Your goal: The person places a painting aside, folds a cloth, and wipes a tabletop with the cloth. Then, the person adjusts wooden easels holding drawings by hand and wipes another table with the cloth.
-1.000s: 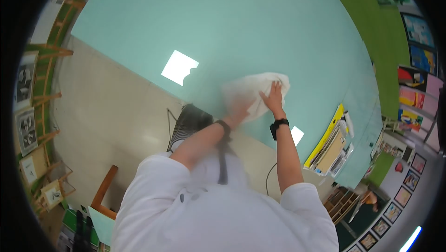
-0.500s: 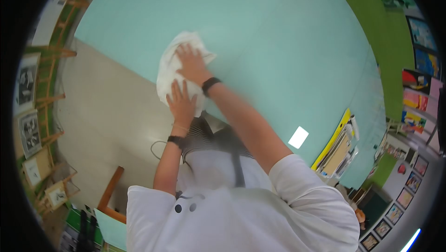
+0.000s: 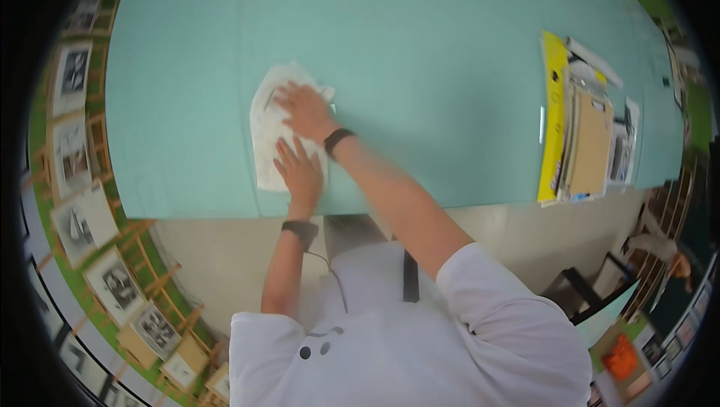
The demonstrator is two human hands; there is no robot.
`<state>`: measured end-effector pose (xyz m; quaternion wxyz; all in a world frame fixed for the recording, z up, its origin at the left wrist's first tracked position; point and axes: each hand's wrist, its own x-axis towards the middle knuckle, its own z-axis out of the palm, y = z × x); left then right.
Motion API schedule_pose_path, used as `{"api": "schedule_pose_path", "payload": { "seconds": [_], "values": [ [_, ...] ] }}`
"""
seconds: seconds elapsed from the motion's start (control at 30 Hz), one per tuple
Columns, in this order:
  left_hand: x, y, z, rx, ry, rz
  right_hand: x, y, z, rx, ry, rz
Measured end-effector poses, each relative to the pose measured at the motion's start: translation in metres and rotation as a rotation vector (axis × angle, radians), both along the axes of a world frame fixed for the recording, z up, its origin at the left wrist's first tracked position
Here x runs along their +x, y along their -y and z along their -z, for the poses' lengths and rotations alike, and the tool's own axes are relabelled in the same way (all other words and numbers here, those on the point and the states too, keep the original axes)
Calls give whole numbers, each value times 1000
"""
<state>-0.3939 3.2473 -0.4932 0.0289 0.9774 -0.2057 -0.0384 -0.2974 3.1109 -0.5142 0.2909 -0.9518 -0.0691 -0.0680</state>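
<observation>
White cloth on the green surface, at eleven o'clock from the person; left hand and right hand lie flat, fingers spread. Even palm pressure should limit bunching.

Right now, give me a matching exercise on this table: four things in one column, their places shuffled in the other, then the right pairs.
Things
1. Crumpled white cloth
2. Bright yellow flat sheet
3. Tan flat board
4. Long white strip

Places
A. At the far end of the mixed paper pile, lying slanted
B. Along the pile's left edge
C. On the blue-green tabletop, beneath the left grip and right grip
D. Within the pile, right of the yellow item

Pairs: 1-C, 2-B, 3-D, 4-A
</observation>
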Motion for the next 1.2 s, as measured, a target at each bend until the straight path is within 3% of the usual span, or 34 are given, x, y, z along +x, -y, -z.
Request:
{"api": "schedule_pose_path", "payload": {
  "seconds": [0.17,0.3,0.43,0.6,0.77,0.93,1.1,1.2],
  "values": [
    [12,192,15,-110,40,393,-74,258,1,-214,-3,359],
    [-70,339,9,-177,-107,610,-208,406,8,-288,-46,596],
    [-164,378,-15,-82,-246,748,-339,420,9,-395,-133,803],
    [-218,324,-6,-139,-395,913,-439,351,-3,-420,-280,898],
    [-212,222,-16,-276,-394,942,-455,260,1,-323,-402,910],
    [-172,104,-20,-402,-354,768,-390,175,-9,-365,-460,630],
    [-137,-53,-3,-479,-217,458,-265,60,-21,-425,-343,184],
    [-114,-147,-23,-398,-140,264,-188,-29,-10,-378,-238,-51]
  ]
}}
